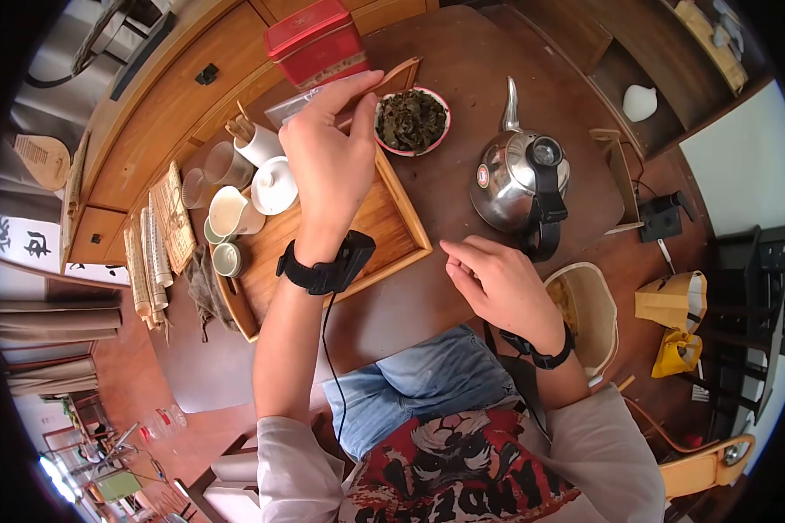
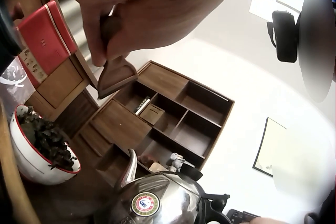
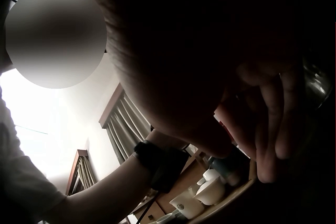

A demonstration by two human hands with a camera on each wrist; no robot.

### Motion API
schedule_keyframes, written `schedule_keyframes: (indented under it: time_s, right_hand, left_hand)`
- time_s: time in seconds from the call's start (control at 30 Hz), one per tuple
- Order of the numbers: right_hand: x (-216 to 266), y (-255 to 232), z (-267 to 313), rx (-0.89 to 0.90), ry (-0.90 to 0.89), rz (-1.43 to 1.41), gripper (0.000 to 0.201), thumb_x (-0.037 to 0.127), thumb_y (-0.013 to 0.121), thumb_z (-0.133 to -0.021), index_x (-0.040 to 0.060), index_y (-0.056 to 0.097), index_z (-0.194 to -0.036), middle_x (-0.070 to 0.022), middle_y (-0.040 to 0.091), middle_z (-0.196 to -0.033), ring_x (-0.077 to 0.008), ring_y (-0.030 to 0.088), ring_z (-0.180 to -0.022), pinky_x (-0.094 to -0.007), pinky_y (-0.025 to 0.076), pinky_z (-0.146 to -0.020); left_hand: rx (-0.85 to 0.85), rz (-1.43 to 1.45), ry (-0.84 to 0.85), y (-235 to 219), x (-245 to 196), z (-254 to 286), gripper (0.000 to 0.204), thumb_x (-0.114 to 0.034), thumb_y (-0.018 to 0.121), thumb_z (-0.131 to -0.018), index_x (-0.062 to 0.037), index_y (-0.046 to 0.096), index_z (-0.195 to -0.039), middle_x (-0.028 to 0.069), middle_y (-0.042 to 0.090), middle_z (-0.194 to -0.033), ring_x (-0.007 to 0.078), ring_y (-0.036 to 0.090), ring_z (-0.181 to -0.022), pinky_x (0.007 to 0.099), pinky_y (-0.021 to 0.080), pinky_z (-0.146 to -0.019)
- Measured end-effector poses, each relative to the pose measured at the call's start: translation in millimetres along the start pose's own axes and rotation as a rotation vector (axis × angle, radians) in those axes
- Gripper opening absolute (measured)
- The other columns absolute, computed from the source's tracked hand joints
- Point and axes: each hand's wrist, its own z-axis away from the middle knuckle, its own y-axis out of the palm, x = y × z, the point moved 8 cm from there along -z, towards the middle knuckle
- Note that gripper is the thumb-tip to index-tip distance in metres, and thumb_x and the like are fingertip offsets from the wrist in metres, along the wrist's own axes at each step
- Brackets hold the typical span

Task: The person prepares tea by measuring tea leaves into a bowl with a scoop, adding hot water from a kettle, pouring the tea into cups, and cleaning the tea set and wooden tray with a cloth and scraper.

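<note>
My left hand (image 1: 327, 161) pinches the handle of a small dark wooden tea scoop (image 1: 399, 75) between thumb and fingers. In the left wrist view the tea scoop (image 2: 116, 77) hangs from the fingertips with its flared end away from the hand. Just beyond the hand in the head view, a red-rimmed white bowl (image 1: 445, 124) holds dark leaves (image 1: 410, 120). My right hand (image 1: 501, 288) hovers at the table's front edge with loosely bent fingers and holds nothing. Close to it stands a steel kettle (image 1: 506, 183) with a thin spout and black handle.
A wooden tray (image 1: 384, 240) carries a white lidded bowl (image 1: 275, 186), a white pitcher (image 1: 235, 212) and small cups (image 1: 228, 259). Behind are a red tin (image 1: 318, 44) and a white tool holder (image 1: 260, 146). Bamboo rolls (image 1: 153, 253) lie left; a bin (image 1: 597, 322) stands right.
</note>
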Motion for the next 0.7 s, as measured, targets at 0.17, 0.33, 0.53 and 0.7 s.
schedule_keyframes:
  time_s: [0.17,0.33,0.53,0.7]
  right_hand:
    - [-4.2,-0.3,-0.5,0.003,-0.005,0.024,0.029,0.015,0.069,-0.105,-0.0049,0.075,-0.125,-0.0155,0.071,-0.096,-0.0369,0.074,-0.081,-0.047,0.06,-0.072]
    - [-1.8,-0.1,0.6,0.016,-0.004,-0.005,0.029,0.015,0.069,-0.105,-0.0047,0.074,-0.126,-0.0158,0.07,-0.095,-0.0379,0.073,-0.08,-0.0478,0.059,-0.072]
    - [1.0,2.9,1.1,0.043,-0.003,-0.012,0.029,0.01,0.069,-0.105,-0.0047,0.073,-0.13,-0.0163,0.071,-0.096,-0.0357,0.072,-0.078,-0.0445,0.058,-0.071]
    - [3.8,3.4,-0.2,0.044,-0.035,-0.012,0.029,0.004,0.069,-0.105,-0.0058,0.072,-0.132,-0.0152,0.072,-0.096,-0.0285,0.072,-0.073,-0.0367,0.057,-0.068]
  left_hand:
    - [-0.062,-0.034,0.209,4.8,-4.4,5.1,0.022,0.002,0.074,-0.099,-0.0047,0.085,-0.117,0.0145,0.084,-0.109,0.0235,0.081,-0.088,0.0331,0.062,-0.079]
    - [0.027,-0.075,0.065,8.5,6.1,7.2,0.023,-0.002,0.076,-0.101,-0.0055,0.085,-0.122,0.0125,0.086,-0.112,0.0171,0.082,-0.096,0.0303,0.062,-0.088]
    - [0.045,-0.137,0.052,6.9,17.0,8.7,0.024,-0.003,0.077,-0.099,-0.0043,0.085,-0.121,0.0121,0.086,-0.105,0.0172,0.082,-0.09,0.0309,0.063,-0.083]
    - [0.031,-0.093,-0.041,-11.4,18.8,27.4,0.016,-0.001,0.077,-0.093,0.0025,0.083,-0.107,0.0163,0.084,-0.1,0.0196,0.08,-0.076,0.032,0.062,-0.071]
